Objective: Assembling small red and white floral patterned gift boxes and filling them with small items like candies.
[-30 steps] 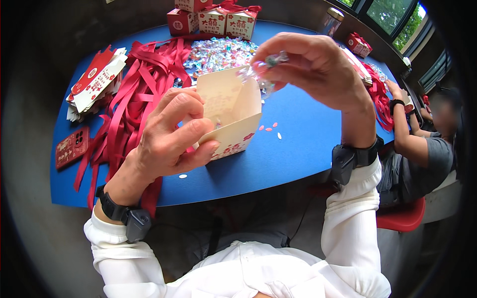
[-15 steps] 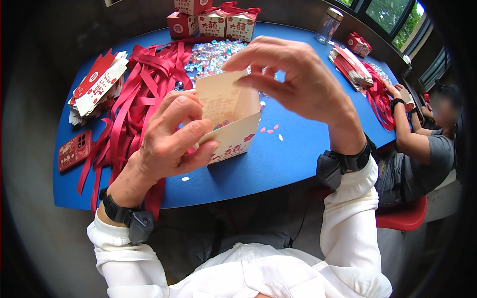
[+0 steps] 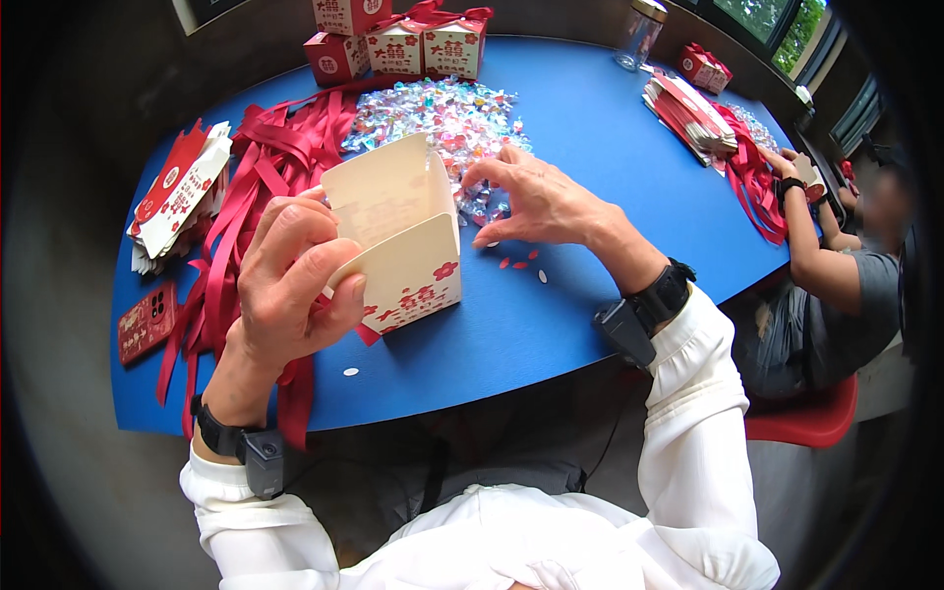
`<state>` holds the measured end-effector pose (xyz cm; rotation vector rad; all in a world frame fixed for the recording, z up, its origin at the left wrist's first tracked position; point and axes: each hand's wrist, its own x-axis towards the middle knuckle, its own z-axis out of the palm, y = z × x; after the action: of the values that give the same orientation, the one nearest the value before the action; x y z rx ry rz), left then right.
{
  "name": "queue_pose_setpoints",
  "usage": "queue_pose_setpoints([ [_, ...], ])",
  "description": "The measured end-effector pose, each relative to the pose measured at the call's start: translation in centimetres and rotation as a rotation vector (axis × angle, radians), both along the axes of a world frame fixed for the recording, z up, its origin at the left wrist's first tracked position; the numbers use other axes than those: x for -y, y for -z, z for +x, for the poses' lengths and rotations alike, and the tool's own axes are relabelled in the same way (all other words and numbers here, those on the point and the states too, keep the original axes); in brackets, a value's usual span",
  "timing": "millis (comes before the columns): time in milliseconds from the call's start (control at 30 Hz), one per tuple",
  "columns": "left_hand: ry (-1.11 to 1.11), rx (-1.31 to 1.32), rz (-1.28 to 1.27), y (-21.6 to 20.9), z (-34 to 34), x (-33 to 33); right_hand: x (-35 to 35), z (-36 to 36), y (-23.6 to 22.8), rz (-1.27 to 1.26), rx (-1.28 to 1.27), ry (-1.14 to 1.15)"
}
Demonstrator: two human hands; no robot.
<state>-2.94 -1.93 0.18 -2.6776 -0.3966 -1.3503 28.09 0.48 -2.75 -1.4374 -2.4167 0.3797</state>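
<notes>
My left hand (image 3: pixel 290 270) grips the near left edge of a paper gift box (image 3: pixel 421 291), fingers bent over its wall and thumb on the outside. The box is cream with red flowers and print, and its top flaps stand up. From this angle its inside bottom is hidden. To the right of the box, my right hand (image 3: pixel 551 202) reaches over the near right edge of a pile of wrapped candies (image 3: pixel 442 113). Its thumb and forefinger are spread apart, with some candies between and under them; none is plainly held.
Red ribbons (image 3: pixel 280 167) lie left of the box, beside flat folded boxes (image 3: pixel 182 197) and a phone (image 3: pixel 147 320). Finished boxes (image 3: pixel 393 54) stack at the back; a glass jar (image 3: pixel 639 37) stands far right. A co-worker (image 3: pixel 826 265) sits at right.
My right hand has left the box's flap and come down to the right, onto the candy pile's edge. My left hand still holds the box; the view has shifted slightly.
</notes>
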Motion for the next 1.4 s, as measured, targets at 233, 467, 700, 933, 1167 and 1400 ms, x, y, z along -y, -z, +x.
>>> queue_pose_setpoints([
  [233,0.0,-0.012,-0.018,0.0,0.2,0.1,-0.3,0.0,1.2,-0.028,-0.065,-0.006],
  [467,0.005,-0.016,-0.013,0.0,0.2,0.1,-0.5,0.4,0.6,-0.094,-0.068,-0.059],
  [700,0.008,-0.01,-0.01,0.0,0.1,0.2,-0.7,0.3,1.6,-0.035,-0.078,-0.054],
  [933,0.001,-0.01,-0.016,-0.1,0.2,0.3,-0.3,0.2,0.6,-0.09,-0.045,-0.075],
  [1167,0.008,-0.012,-0.012,0.0,0.2,0.2,-0.3,0.0,1.6,0.004,-0.103,-0.077],
  [1400,0.009,-0.013,-0.013,0.0,0.2,0.2,-0.1,-0.2,1.4,0.011,-0.014,-0.102],
])
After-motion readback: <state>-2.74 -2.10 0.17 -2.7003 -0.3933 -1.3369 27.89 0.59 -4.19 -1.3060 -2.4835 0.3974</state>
